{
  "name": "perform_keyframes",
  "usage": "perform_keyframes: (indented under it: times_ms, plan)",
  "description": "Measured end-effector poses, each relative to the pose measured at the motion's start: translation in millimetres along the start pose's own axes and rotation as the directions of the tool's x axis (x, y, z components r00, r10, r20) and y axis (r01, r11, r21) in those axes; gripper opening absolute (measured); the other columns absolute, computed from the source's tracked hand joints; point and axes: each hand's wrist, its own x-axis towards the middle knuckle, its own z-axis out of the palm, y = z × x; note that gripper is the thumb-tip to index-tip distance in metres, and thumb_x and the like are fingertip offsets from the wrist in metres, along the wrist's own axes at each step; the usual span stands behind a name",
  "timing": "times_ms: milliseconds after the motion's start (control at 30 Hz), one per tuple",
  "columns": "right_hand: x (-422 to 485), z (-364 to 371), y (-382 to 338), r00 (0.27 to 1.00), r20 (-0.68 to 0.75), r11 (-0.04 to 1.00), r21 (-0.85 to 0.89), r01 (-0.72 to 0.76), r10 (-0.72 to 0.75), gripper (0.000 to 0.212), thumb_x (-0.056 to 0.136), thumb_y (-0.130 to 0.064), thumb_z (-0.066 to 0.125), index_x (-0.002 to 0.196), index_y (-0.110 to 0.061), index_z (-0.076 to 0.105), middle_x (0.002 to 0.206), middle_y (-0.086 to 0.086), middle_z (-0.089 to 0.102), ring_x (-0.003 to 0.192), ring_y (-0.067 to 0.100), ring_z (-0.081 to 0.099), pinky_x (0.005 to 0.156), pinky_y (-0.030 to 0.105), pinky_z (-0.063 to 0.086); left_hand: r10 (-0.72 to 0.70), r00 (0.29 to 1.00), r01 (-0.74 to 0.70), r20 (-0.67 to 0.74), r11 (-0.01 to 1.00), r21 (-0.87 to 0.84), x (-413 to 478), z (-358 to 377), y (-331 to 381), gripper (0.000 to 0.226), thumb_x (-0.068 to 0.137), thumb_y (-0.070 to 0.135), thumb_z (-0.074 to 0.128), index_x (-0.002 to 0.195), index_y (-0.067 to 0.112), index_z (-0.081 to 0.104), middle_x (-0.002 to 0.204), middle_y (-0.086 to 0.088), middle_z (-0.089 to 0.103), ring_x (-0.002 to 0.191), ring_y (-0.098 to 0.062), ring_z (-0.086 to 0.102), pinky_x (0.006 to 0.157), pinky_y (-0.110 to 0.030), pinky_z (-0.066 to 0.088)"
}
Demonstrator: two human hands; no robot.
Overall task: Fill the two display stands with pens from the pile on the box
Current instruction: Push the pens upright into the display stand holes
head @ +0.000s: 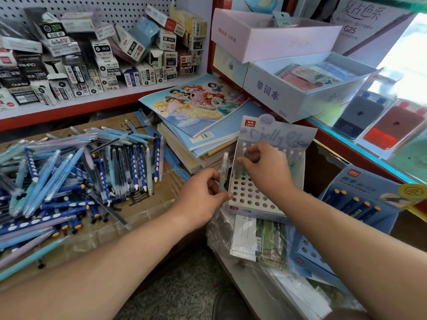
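Head view: the left hand (pixel 201 197) curls its fingers round one pale pen (pixel 223 172), held upright just beside the left wall of the white stand (pixel 253 199). The right hand (pixel 266 167) reaches over that stand and pinches the top of a standing pen (pixel 244 150) in the back row, at the left corner.

The white stand has a top full of round holes. Only the back row holds pens, and the right hand covers part of it, so I cannot count them. The rows nearer the person are open holes.

Well apart to the right stands the blue stand (pixel 360 184), with five dark blue pens with orange tips upright in it and open holes along its lower front.

To the left of the left hand, the pile of pens (pixel 69 176) lies loose on the cardboard box (pixel 151 204): blue, pale blue and lilac ones, too many to count.

Between the pile and the white stand sits a stack of notebooks (pixel 198 144). Above the white stand, a pale blue carton (pixel 268 91) holds small notebooks.

Two hands, two stands, one pen in each hand.
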Motion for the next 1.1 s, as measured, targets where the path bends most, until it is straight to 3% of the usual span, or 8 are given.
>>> perform_keyframes:
  times_ms: [133, 200, 300, 400, 533, 600, 900, 1100]
  plan:
    - [-16, -17, -11, 0.998, 0.056, 0.983, 0.178, -0.049, 0.04, 0.023, 0.1, -0.043, 0.058, 0.108, -0.022, 0.061, 0.081, -0.005, 0.065, 0.074, 0.012, 0.062, 0.063, 0.031, 0.049, 0.036, 0.999, -0.036, 0.009, 0.999, 0.021, 1, 5, 4, 0.023, 0.084, 0.022, 0.083, 0.096, 0.029, 0.065, 0.078, 0.007, 0.062, 0.061, 0.003, 0.053, 0.057, -0.012, 0.042]
    - [-25, -25, -15, 0.983, 0.185, 0.941, 0.327, -0.085, 0.025, 0.023, 0.1, -0.042, 0.06, 0.097, -0.02, 0.066, 0.081, 0.0, 0.069, 0.071, 0.019, 0.065, 0.063, 0.038, 0.052, 0.047, 0.999, -0.047, 0.022, 0.999, 0.019, 2, 10, 6, 0.023, 0.084, 0.022, 0.083, 0.099, 0.028, 0.067, 0.076, 0.007, 0.061, 0.059, 0.003, 0.052, 0.057, -0.013, 0.041]
    - [-37, -32, -12, 0.96, 0.28, 0.939, 0.336, -0.068, -0.031, 0.021, 0.097, -0.028, 0.069, 0.087, -0.01, 0.066, 0.071, 0.005, 0.064, 0.061, 0.016, 0.058, 0.059, 0.036, 0.052, 0.076, 0.996, -0.078, 0.038, 0.995, 0.06, 2, 19, 10, 0.024, 0.084, 0.025, 0.083, 0.1, 0.032, 0.067, 0.075, 0.008, 0.06, 0.059, 0.0, 0.053, 0.057, -0.015, 0.041]
    - [-35, -48, -3, 0.975, 0.22, 0.947, 0.31, -0.083, 0.014, 0.014, 0.097, -0.024, 0.069, 0.091, -0.011, 0.068, 0.079, 0.007, 0.071, 0.068, 0.022, 0.067, 0.067, 0.038, 0.059, 0.111, 0.993, -0.115, 0.031, 0.985, 0.13, 3, 27, 18, 0.021, 0.086, 0.035, 0.081, 0.098, 0.039, 0.064, 0.083, 0.012, 0.065, 0.073, 0.001, 0.061, 0.065, -0.02, 0.046]
    - [-22, -76, 17, 0.992, -0.066, 0.975, 0.201, -0.093, 0.108, 0.009, 0.098, -0.031, 0.066, 0.098, -0.023, 0.066, 0.088, -0.005, 0.068, 0.082, 0.011, 0.066, 0.076, 0.033, 0.059, 0.131, 0.991, -0.111, -0.029, 0.921, 0.374, 12, 29, 18, 0.042, 0.09, 0.045, 0.073, 0.128, 0.03, 0.061, 0.119, 0.008, 0.06, 0.108, -0.01, 0.059, 0.095, -0.032, 0.051]
    - [-19, -81, 23, 0.978, -0.17, 0.986, 0.139, -0.093, 0.117, 0.01, 0.099, -0.031, 0.064, 0.102, -0.022, 0.064, 0.091, -0.011, 0.064, 0.085, 0.006, 0.062, 0.078, 0.029, 0.054, 0.12, 0.992, -0.091, -0.033, 0.88, 0.465, 16, 28, 15, 0.049, 0.091, 0.043, 0.072, 0.136, 0.029, 0.056, 0.13, 0.004, 0.056, 0.118, -0.016, 0.057, 0.102, -0.039, 0.05]
    - [-15, -76, 32, 0.98, -0.171, 0.988, -0.091, -0.122, 0.105, 0.008, 0.101, -0.024, 0.062, 0.104, -0.017, 0.061, 0.093, -0.002, 0.062, 0.086, 0.016, 0.058, 0.077, 0.035, 0.05, 0.087, 0.996, -0.087, 0.025, 0.84, 0.536, 18, 35, 3, 0.063, 0.086, 0.038, 0.079, 0.14, 0.028, 0.048, 0.137, 0.002, 0.056, 0.123, -0.018, 0.054, 0.097, -0.038, 0.05]
    - [-13, -70, 39, 0.984, -0.144, 0.982, -0.143, -0.121, 0.1, 0.007, 0.102, -0.023, 0.06, 0.103, -0.016, 0.059, 0.091, -0.003, 0.06, 0.077, 0.009, 0.054, 0.067, 0.027, 0.044, 0.092, 0.996, -0.087, 0.014, 0.858, 0.506, 19, 34, -5, 0.067, 0.085, 0.033, 0.08, 0.14, 0.033, 0.043, 0.133, 0.003, 0.059, 0.116, -0.017, 0.059, 0.093, -0.042, 0.054]
